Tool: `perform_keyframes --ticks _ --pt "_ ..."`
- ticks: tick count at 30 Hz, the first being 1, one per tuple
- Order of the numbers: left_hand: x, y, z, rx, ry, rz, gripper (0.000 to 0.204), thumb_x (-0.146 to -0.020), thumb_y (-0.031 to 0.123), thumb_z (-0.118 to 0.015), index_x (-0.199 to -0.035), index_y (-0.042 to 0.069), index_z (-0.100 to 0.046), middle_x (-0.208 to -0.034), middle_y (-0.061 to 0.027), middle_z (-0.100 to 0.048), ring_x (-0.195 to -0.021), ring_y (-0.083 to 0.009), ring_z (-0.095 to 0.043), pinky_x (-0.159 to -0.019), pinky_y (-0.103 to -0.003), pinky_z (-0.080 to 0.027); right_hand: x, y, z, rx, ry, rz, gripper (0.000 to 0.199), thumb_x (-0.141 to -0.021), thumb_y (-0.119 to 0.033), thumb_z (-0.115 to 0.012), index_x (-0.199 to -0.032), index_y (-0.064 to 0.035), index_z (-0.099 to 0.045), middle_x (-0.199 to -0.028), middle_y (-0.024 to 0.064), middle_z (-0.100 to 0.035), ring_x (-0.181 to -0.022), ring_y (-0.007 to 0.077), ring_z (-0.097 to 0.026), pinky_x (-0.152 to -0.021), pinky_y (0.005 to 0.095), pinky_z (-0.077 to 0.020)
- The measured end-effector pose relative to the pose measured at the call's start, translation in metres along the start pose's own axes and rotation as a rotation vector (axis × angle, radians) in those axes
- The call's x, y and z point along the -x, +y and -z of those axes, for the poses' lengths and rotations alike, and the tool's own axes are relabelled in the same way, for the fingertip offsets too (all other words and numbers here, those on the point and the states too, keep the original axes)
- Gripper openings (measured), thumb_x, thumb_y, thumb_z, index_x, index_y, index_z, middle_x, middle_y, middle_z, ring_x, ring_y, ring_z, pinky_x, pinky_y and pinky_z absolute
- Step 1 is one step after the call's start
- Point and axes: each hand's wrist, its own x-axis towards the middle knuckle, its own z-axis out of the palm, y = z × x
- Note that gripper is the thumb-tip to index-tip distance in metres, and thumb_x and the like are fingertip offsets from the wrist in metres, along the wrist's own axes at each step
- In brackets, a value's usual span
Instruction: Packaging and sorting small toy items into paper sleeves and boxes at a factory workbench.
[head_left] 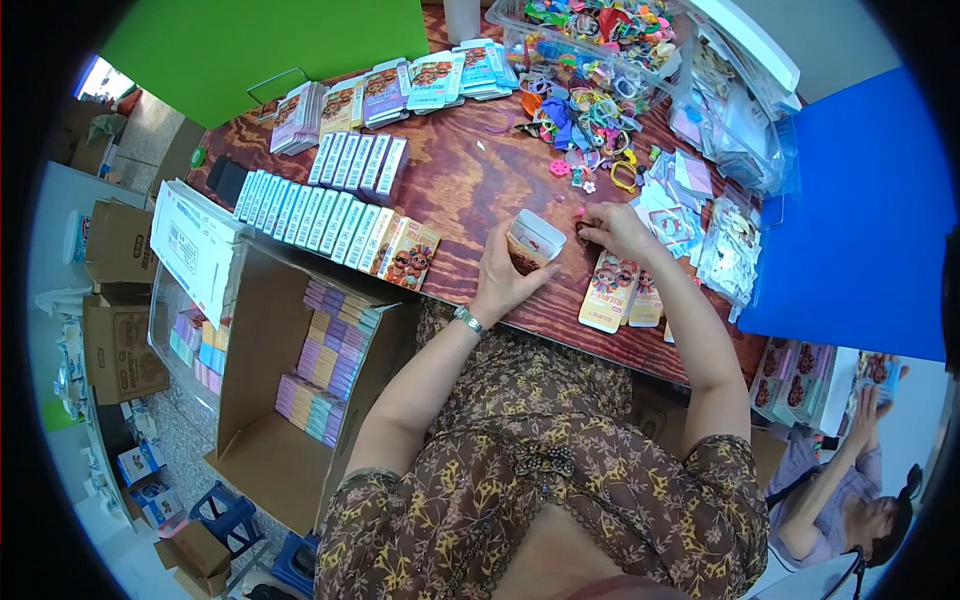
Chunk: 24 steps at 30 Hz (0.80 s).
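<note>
Reddish-brown, grain-patterned wooden tabletop [470,190], seen from above by the head camera. At its near edge the left hand [505,275] is wrapped around a small open-topped cardboard carton with a white flap [533,243], fingers closed on its side, the carton tilted slightly toward the right hand. Just beside the carton's mouth, the right hand [615,228] pinches a small dark trinket [582,232] between thumb and fingertips — too small to identify. A silver wristwatch [467,319] sits on the left wrist.

Flat unfolded printed cartons [610,290] lie directly under the right hand, near the table edge. Left of the hands stand two rows of filled white-and-blue cartons [320,215], packed side by side. Beyond the hands spreads a heap of multicoloured plastic rings and hair ornaments [585,115], spilling from a clear plastic bin [530,20]. Below the table's left edge, an open brown cardboard shipping box [260,440] holds stacked pastel cartons [330,355] — purple, yellow and blue.
</note>
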Motion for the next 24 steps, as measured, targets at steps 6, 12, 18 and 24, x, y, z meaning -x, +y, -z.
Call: perform_keyframes --ticks 6,12,18,24 --pt "0.001 0.0 0.0 0.013 -0.003 0.023 0.091 -0.069 0.033 -0.093 -0.137 0.0 -0.041 -0.123 -0.0213 -0.056 -0.114 -0.037 -0.06 -0.095 -0.045 -0.051 -0.001 -0.002 0.007 -0.18 0.005 -0.029 0.016 -0.084 -0.013 -0.076 -0.094 -0.0037 -0.068 -0.087 0.0149 -0.072 -0.084 0.0318 -0.071 -0.072 0.0406 -0.0538" --pt "0.001 -0.001 0.0 0.013 0.0 0.02 0.092 -0.07 0.035 -0.093 -0.137 0.0 -0.041 -0.123 -0.0213 -0.056 -0.114 -0.0371 -0.06 -0.095 -0.046 -0.05 -0.011 -0.004 0.018 -0.094 0.102 0.02 0.019 -0.087 -0.017 -0.073 -0.1 -0.0055 -0.068 -0.084 0.0125 -0.072 -0.082 0.0321 -0.071 -0.073 0.0404 -0.0542" --pt "0.001 0.0 -0.002 0.001 0.006 -0.003 0.092 -0.07 0.035 -0.093 -0.137 0.0 -0.041 -0.123 -0.0217 -0.056 -0.113 -0.0375 -0.06 -0.094 -0.046 -0.051 -0.003 0.0 0.008 0.271 0.129 -0.046 0.035 -0.085 -0.034 -0.076 -0.111 -0.0115 -0.068 -0.104 0.0133 -0.067 -0.096 0.0353 -0.069 -0.08 0.046 -0.0551" --pt "0.001 -0.004 0.0 -0.025 0.012 -0.003 0.093 -0.07 0.035 -0.093 -0.138 -0.001 -0.04 -0.123 -0.0224 -0.056 -0.114 -0.0382 -0.06 -0.094 -0.046 -0.051 0.008 -0.006 0.012 0.237 0.048 -0.095 0.041 -0.084 -0.035 -0.078 -0.117 -0.0145 -0.066 -0.111 0.0151 -0.063 -0.1 0.0369 -0.067 -0.083 0.0451 -0.0554"
